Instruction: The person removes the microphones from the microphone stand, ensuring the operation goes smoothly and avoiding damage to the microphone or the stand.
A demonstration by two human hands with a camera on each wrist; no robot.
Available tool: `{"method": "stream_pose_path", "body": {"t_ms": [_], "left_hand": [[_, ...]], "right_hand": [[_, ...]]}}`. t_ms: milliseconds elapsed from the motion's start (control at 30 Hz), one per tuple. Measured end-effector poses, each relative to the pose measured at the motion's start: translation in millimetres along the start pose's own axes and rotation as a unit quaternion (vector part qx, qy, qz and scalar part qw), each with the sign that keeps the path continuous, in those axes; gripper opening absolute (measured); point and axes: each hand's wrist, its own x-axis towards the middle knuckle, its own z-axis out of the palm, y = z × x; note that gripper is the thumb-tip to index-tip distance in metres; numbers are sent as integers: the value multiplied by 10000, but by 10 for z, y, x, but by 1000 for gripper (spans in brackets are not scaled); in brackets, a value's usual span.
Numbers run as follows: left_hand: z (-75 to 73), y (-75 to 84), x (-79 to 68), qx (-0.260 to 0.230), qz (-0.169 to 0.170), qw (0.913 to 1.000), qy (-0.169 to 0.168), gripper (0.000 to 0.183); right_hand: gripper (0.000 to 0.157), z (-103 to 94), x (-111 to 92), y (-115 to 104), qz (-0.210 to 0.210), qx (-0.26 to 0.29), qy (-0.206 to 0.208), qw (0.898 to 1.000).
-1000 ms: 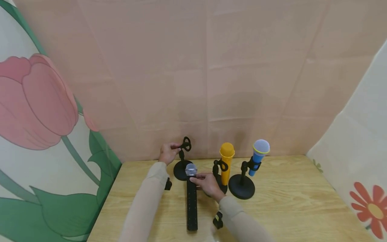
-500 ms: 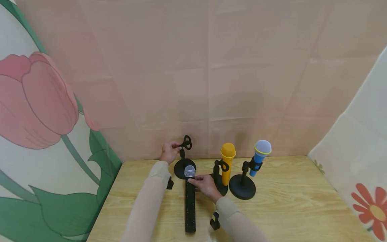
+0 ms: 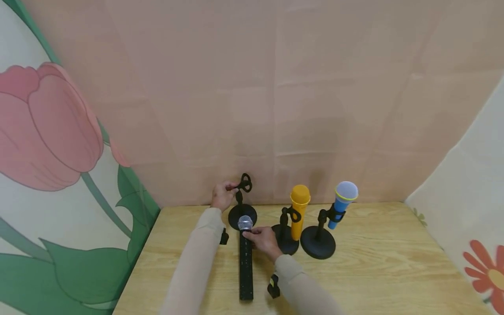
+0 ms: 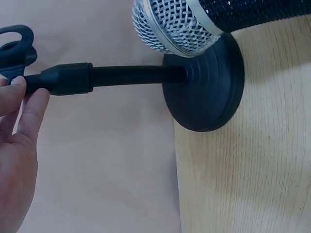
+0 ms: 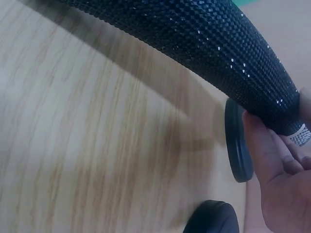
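Observation:
My left hand point(image 3: 222, 195) pinches the top of a black microphone stand point(image 4: 129, 75) just under its clip point(image 3: 246, 183). The stand's round base rests on the table by the back wall, and its clip holds nothing. In my right hand point(image 3: 264, 241) is a black, glittery microphone point(image 3: 246, 267) with a silver mesh head point(image 4: 170, 24); thumb and fingers grip it just below the head. The microphone's head points toward the stand and overlaps the base's front edge in the head view. Its handle extends back toward me, over the table, casting a shadow in the right wrist view.
Right of my hands, a yellow microphone point(image 3: 300, 205) stands in a second black stand point(image 3: 284, 236). Beside it a blue microphone point(image 3: 341, 203) with a pale head tilts in a third stand point(image 3: 318, 241). The wooden table point(image 3: 378, 271) meets a pinkish cloth wall point(image 3: 220, 109).
The black microphone has shifted slightly left in the head view, with my right hand on it. My left hand keeps its pinch on the stand. The view itself has drifted a little.

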Motion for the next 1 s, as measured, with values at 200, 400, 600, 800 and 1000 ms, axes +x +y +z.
{"method": "stream_pose_path", "body": {"t_ms": [200, 400, 600, 800, 1000], "left_hand": [[17, -10, 18, -1, 97, 9999, 31, 14], [22, -38, 20, -10, 88, 10000, 17, 13], [17, -51, 14, -73, -27, 10000, 10, 12], [18, -45, -9, -67, -74, 9999, 33, 12], [22, -23, -29, -82, -55, 9999, 65, 12]], "right_hand": [[30, 5, 13, 14, 12, -473, 227, 9986], [32, 27, 15, 41, 101, -870, 325, 9956], [33, 67, 15, 72, 257, -1083, 399, 9930], [36, 92, 18, 109, 585, -1089, 458, 9913], [37, 107, 21, 148, 603, -1159, 392, 9907]]}}
